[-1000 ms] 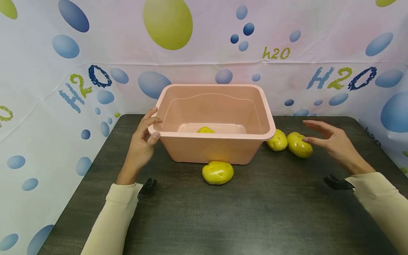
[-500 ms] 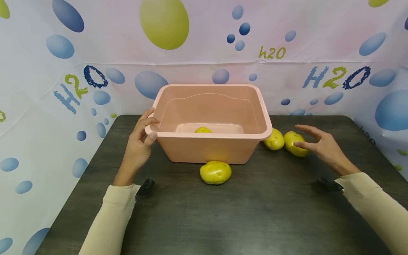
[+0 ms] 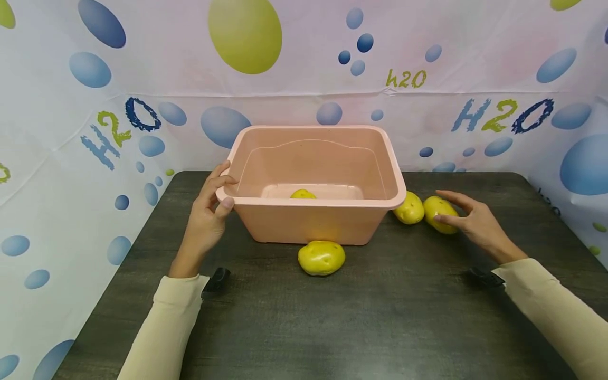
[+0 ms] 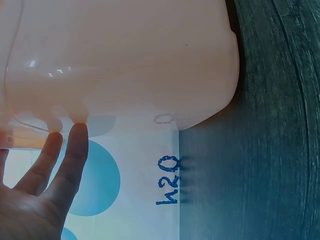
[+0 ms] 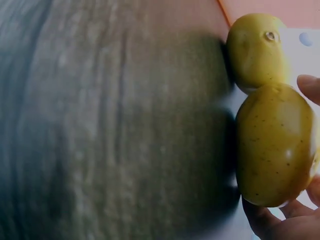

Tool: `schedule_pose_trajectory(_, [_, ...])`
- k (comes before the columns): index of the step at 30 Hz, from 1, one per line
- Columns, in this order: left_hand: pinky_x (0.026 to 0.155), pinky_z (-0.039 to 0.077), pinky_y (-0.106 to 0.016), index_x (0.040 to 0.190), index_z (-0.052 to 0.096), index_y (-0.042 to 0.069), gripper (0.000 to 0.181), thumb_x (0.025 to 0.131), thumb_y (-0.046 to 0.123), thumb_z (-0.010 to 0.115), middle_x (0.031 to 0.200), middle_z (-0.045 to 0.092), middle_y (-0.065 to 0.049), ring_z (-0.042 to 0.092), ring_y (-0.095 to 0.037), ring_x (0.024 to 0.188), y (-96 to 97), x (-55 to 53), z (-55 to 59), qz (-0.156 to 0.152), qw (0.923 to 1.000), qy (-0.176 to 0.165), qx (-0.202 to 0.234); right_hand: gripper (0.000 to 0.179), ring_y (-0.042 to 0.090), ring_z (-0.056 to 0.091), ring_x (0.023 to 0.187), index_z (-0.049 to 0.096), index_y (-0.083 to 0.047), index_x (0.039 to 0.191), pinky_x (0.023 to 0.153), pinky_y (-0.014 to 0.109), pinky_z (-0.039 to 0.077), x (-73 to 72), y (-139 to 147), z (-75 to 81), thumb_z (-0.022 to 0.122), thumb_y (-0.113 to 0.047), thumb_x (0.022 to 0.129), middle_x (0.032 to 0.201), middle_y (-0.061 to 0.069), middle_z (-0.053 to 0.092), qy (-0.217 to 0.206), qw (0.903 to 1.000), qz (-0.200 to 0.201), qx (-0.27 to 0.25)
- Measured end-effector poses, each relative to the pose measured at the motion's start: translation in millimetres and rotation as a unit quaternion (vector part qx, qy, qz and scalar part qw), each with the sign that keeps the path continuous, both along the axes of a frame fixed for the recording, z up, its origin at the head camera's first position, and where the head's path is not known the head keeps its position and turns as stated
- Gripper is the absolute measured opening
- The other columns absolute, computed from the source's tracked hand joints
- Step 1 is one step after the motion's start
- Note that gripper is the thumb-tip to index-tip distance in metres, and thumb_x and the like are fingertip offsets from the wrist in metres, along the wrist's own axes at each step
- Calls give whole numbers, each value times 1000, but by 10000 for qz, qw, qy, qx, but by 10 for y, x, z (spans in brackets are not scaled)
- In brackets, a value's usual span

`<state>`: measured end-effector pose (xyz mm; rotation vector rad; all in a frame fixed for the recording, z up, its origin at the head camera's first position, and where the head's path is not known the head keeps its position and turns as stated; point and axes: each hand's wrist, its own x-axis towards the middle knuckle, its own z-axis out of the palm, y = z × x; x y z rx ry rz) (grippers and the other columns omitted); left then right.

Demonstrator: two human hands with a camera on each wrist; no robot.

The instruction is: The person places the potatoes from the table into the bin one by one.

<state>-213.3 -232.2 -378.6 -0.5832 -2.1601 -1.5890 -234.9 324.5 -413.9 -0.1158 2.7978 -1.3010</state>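
Note:
A pink plastic tub point(image 3: 311, 224) stands at the back of the dark table. My left hand point(image 3: 205, 219) holds its left rim, thumb at the front corner and fingers over the edge; in the left wrist view, fingers point(image 4: 70, 160) touch the tub wall. On the right, my right hand point(image 3: 482, 224) is spread around a yellow potato point(image 3: 434, 212), thumb in front and fingers behind. In the right wrist view, lower fingers touch this potato point(image 5: 275, 150), while one upper digit stands apart from it. Beside it, touching, lies another potato point(image 3: 410, 208).
One potato point(image 3: 303, 194) shows partly inside the tub, the front wall hiding its lower part. Another potato point(image 3: 321, 258) lies on the table point(image 3: 332, 322) before the tub. A printed sheet point(image 3: 304, 53) hangs behind the table.
My right hand has moved left and slightly down, closer around the right-hand potato. The head view has shifted slightly. My left hand stays on the tub rim.

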Motion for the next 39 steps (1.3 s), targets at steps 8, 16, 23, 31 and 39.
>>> schedule_pose_trajectory(8, [92,47,-19,136,58,5,45,105,36,63,168,36,7,34,-30,154,0,-1,13,64,9999,-76,-24,79,56,24,152,34,-10,164,114,77,23,0,-47,-3,72,-38,100,169,26,28,9,10000,56,71])
schedule_pose_trajectory(16, [88,48,-18,136,58,4,49,104,41,63,168,36,6,37,-32,152,2,3,20,63,10000,-54,-16,78,57,29,148,37,-13,163,106,71,32,-3,-55,-4,74,-35,99,170,26,26,224,9988,250,347])
schedule_pose_trajectory(23, [88,48,-19,136,57,3,48,105,39,63,168,36,6,36,-32,153,4,1,23,76,9999,-72,-10,77,56,33,144,37,-14,163,100,65,36,-33,-48,-6,75,-32,98,170,26,27,317,9975,359,526])
schedule_pose_trajectory(31, [95,46,-19,136,57,3,51,104,42,64,168,36,5,33,-30,155,7,-6,18,3,10000,-57,50,74,51,40,135,39,-10,161,96,60,37,-60,-60,3,75,-26,98,167,28,30,277,9971,441,557])
schedule_pose_trajectory(39, [94,47,-19,136,57,4,53,103,46,63,168,36,6,34,-31,155,6,3,12,26,10000,-53,11,71,45,46,125,44,-8,158,89,46,39,-61,-59,-2,76,-24,97,162,29,37,387,9965,470,573])
